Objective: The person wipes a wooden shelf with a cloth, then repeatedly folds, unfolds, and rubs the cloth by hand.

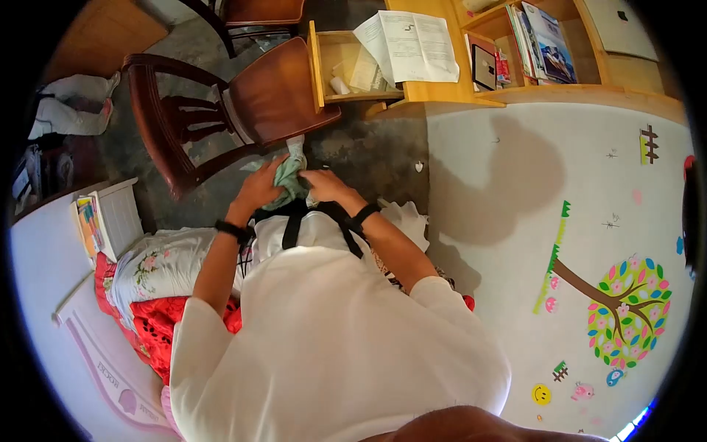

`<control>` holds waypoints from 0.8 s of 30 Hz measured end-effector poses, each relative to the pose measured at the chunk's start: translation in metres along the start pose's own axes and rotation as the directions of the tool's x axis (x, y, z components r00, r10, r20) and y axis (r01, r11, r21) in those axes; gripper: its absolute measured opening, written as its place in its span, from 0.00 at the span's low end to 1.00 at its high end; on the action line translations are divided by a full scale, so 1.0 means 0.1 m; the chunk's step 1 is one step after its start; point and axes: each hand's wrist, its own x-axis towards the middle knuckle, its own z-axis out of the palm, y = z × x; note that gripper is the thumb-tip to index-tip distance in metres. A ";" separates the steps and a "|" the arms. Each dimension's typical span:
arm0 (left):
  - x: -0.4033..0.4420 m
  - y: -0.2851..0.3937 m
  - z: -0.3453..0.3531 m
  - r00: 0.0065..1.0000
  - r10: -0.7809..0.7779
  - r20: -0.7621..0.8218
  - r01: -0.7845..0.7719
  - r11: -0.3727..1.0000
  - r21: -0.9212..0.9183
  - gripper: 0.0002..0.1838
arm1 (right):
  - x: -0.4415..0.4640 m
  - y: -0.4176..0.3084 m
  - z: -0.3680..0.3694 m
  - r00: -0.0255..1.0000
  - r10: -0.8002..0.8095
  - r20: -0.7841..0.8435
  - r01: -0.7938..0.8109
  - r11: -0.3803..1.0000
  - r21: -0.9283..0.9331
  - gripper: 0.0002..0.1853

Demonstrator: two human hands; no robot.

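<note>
A crumpled pale green cloth is bunched up in front of my body, close to the front of the brown chair. My left hand is closed on its left side. On the other side, my right hand pinches the cloth's right edge, its fingertips partly hidden. A whitish patterned piece sticks up beyond the cloth; whether it belongs to the cloth I cannot tell. Dark bands circle both wrists.
An open drawer and printed sheets are at the wooden desk ahead. Bedding with red and floral fabric lies to the left. A decorated white wall bounds the right side. Another person's legs show at far left.
</note>
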 end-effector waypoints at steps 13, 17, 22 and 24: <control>2.16 0.02 -0.32 0.953 0.302 0.021 -0.278 0.901 -0.333 0.49 | 0.69 0.76 -0.89 0.952 0.173 -0.253 -0.143 0.981 0.134 0.22; 2.56 -0.16 -0.34 0.968 0.248 -0.036 -0.238 0.865 -0.441 0.48 | 1.04 0.70 -1.14 0.885 0.070 -0.460 0.013 0.985 0.173 0.23; 2.84 -0.40 -0.22 0.979 0.200 0.025 -0.177 0.911 -0.372 0.51 | 1.38 0.99 -1.06 0.930 0.365 -0.051 -0.368 0.929 -0.052 0.25; 2.91 -0.65 0.06 0.982 0.177 0.070 -0.147 0.939 -0.311 0.52 | 1.35 0.90 -1.15 0.948 0.311 -0.071 -0.313 0.950 -0.017 0.26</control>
